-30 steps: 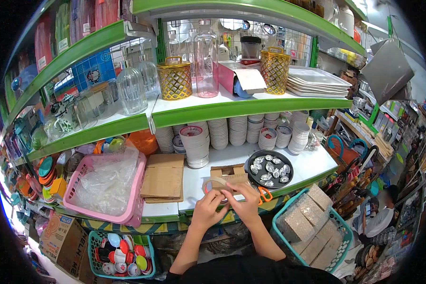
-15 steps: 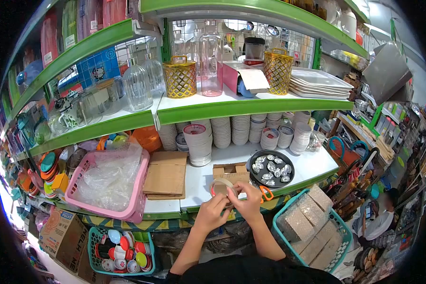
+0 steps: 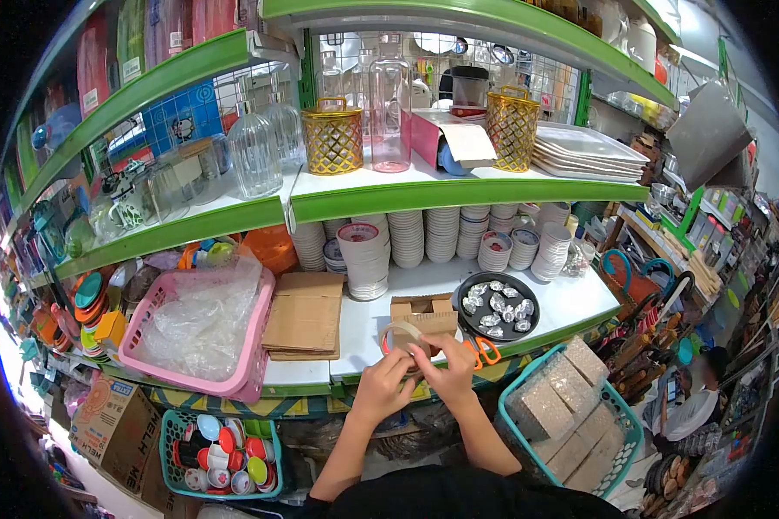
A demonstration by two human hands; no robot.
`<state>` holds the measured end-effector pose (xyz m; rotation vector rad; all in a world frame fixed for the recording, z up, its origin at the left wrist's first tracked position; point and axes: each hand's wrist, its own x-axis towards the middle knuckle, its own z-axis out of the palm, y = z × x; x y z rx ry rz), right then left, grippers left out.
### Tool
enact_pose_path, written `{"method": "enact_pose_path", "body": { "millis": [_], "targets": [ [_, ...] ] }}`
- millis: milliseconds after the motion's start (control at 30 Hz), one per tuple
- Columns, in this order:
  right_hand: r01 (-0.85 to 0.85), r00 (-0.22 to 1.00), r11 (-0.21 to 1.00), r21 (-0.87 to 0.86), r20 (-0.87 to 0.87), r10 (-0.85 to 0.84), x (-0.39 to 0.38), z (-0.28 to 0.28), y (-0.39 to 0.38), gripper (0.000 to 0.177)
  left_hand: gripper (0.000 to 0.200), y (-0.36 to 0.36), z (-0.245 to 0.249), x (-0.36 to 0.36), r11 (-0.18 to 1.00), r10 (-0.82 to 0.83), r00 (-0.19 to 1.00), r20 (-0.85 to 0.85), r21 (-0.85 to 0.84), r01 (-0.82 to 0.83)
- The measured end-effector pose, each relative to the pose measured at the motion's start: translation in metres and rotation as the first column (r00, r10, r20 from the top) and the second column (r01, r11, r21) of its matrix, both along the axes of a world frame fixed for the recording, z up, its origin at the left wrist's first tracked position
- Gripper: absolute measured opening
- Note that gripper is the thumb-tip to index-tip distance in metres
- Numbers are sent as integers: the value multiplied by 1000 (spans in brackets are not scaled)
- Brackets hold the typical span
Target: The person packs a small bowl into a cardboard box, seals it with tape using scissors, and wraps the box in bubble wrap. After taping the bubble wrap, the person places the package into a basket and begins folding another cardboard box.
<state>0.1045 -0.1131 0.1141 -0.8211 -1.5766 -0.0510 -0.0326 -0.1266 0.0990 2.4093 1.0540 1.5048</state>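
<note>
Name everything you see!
Lattice canisters: two, gold, upper shelf
Tall bottle: one, pink, between them
Trays: several, white, upper right
Bowls: many, white, lower shelf
Large basket: one, pink, left
Flattened cardboard: several, brown, beside it
Open box: one, brown, middle
Pan: one, black, beside box
Shiny pieces: several, silver, inside
Scissors: one, orange, by pan
Tape roll: one, tan, at hands
Baskets: two, teal, below
Other goods: too many, mixed, around
Person: one, white top, far right
Hands: two, bare, at tape

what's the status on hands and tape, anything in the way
Left hand and right hand pinched together at round beige tape roll; small brown cardboard box just beyond; orange-handled scissors to the right, neither blocking
</note>
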Motion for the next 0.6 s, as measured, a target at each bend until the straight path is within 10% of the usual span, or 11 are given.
{"method": "enact_pose_path", "body": {
  "millis": [600],
  "targets": [
    [-96, 988, 982, -161, -137, 74, 7, 6, -3, 17, 24, 3, -4, 4, 999, -3, 1000, -3, -41, 3]
  ]
}}
